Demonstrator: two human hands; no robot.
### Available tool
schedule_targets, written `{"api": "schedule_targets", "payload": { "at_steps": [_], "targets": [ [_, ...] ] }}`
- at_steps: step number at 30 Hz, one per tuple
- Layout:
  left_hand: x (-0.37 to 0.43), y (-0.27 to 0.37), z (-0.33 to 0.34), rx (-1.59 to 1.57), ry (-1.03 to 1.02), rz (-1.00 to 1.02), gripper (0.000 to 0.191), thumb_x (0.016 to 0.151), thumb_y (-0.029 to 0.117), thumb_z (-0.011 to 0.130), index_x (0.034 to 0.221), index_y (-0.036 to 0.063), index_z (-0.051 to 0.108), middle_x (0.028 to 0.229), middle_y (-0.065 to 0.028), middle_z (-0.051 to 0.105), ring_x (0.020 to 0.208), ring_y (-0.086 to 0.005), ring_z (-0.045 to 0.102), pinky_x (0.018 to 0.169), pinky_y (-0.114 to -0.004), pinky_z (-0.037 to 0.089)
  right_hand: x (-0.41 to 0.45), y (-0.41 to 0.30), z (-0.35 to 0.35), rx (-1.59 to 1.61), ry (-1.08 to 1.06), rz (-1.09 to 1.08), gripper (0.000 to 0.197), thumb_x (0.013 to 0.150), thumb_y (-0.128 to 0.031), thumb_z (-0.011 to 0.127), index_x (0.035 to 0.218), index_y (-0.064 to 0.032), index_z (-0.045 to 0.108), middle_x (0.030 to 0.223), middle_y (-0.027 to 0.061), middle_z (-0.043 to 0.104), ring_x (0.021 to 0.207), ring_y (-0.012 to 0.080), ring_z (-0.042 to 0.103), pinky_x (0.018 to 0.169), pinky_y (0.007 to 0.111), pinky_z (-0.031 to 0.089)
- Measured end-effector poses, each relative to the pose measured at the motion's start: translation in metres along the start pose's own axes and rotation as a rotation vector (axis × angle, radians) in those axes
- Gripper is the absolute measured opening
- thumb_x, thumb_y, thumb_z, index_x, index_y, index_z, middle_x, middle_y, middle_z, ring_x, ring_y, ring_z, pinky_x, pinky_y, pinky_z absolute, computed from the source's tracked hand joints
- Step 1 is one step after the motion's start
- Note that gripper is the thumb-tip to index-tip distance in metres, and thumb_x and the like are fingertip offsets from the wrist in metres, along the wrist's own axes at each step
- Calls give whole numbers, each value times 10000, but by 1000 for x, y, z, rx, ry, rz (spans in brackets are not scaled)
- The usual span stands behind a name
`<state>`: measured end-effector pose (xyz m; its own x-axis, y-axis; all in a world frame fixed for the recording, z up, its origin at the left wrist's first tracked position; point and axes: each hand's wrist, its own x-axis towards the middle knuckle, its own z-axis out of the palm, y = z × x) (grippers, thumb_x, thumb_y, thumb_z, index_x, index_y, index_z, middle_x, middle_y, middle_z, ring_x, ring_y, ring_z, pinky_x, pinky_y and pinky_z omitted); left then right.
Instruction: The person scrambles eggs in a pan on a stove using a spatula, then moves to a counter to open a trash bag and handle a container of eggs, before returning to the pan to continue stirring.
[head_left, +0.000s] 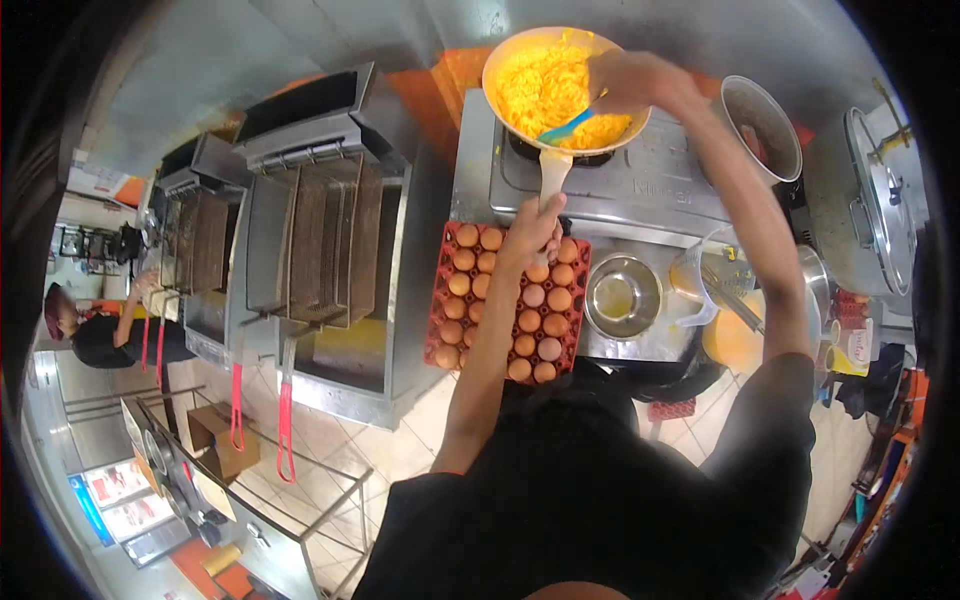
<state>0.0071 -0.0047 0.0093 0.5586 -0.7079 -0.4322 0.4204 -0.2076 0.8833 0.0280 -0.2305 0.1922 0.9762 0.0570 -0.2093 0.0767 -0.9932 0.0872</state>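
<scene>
My left hand (534, 231) grips the pale handle (554, 180) of a frying pan (491, 90) on the gas stove (630, 184). Yellow scrambled eggs (544, 82) spread across the pan. Over its right side, my right hand (626, 81), slightly blurred, holds a blue spatula (566, 130) whose blade rests in the eggs near the front rim. Beneath my left forearm lies a red egg tray (435, 330) with many brown eggs (559, 299) in it. A steel bowl (624, 296) with a little yellowish liquid in the bottom stands to the tray's right.
Two deep fryers with wire baskets (330, 240) and red handles (286, 435) stand at left. At right are a measuring jug (694, 277), a whisk (731, 300), a deep pot (761, 127) and a large lidded pot (855, 202). Another person (112, 337) works at far left.
</scene>
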Motion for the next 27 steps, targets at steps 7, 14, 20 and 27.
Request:
{"api": "schedule_targets", "payload": {
  "at_steps": [7,14,20,27],
  "targets": [
    [6,-4,2,-35,2,-50,383,971,384,553,1087,24,492,574,-3,423,392,-98,381,345,-271,344,91,17,104,213,261,433,253,789,-130,588,986,-11,692,940,222,700,899,358,689,716,473,549],
    [-7,6,0,64,25,-48,392,982,387,528,1115,18,514,571,-2,424,403,-82,380,349,-258,348,62,84,33,129,180,564,299,855,-180,584,1124,-96,683,1100,152,695,1005,322,680,805,486,537],
    [-2,14,3,83,-13,-95,457,989,393,513,1235,9,497,571,3,412,407,-89,371,362,-271,348,98,99,107,242,380,494,237,853,-175,541,965,-16,675,988,140,699,904,330,675,753,473,539],
    [-8,10,-4,58,20,-73,483,987,406,512,1236,-7,492,576,9,408,416,-81,373,366,-266,339,59,49,101,297,144,-138,271,834,-255,623,1056,-141,728,991,141,694,883,347,653,786,431,524]
  ]
}}
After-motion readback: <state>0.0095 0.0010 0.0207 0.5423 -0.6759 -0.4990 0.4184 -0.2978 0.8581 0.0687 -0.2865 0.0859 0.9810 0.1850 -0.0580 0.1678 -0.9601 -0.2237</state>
